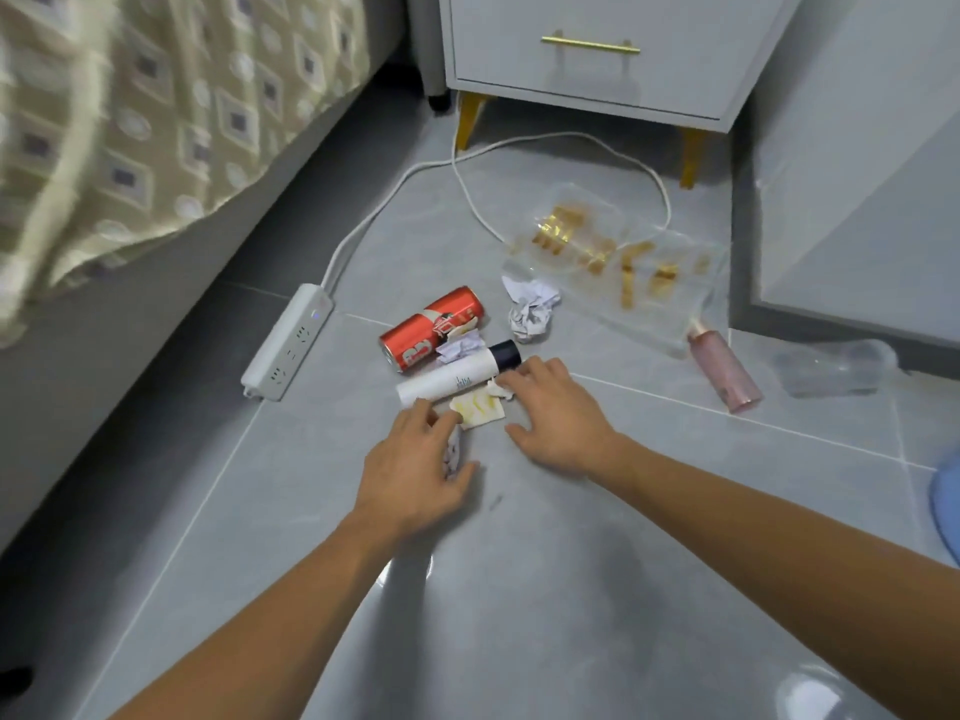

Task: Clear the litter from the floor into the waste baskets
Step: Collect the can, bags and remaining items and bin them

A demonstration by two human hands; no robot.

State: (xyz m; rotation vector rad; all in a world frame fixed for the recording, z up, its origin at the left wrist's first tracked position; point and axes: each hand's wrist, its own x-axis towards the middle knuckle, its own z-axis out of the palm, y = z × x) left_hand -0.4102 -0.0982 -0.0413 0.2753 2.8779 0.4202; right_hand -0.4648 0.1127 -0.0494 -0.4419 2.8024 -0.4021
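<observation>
Floor: I see grey glossy tiles, with litter gathered in the middle ahead of me.
Bed: at my left, under a patterned cover that hangs over its edge.
Nightstand: white, on gold legs, at the far end of the floor.
Clear bag: flat plastic with gold lettering, lying past the other litter toward the nightstand.
Power strip: white, beside the bed, its cord running off toward the nightstand.
Red can: on its side, touching a small paper wad just behind the white bottle.
White bottle: dark-capped, lying just beyond my fingertips.
Pink bottle: on its side, well to the right.
Crumpled paper: near the clear bag's edge.
Left hand: I have its fingers curled round a pale scrap.
Right hand: low over the floor, fingers bent, tips pinching a small white wad beside a yellow-stained paper.
</observation>
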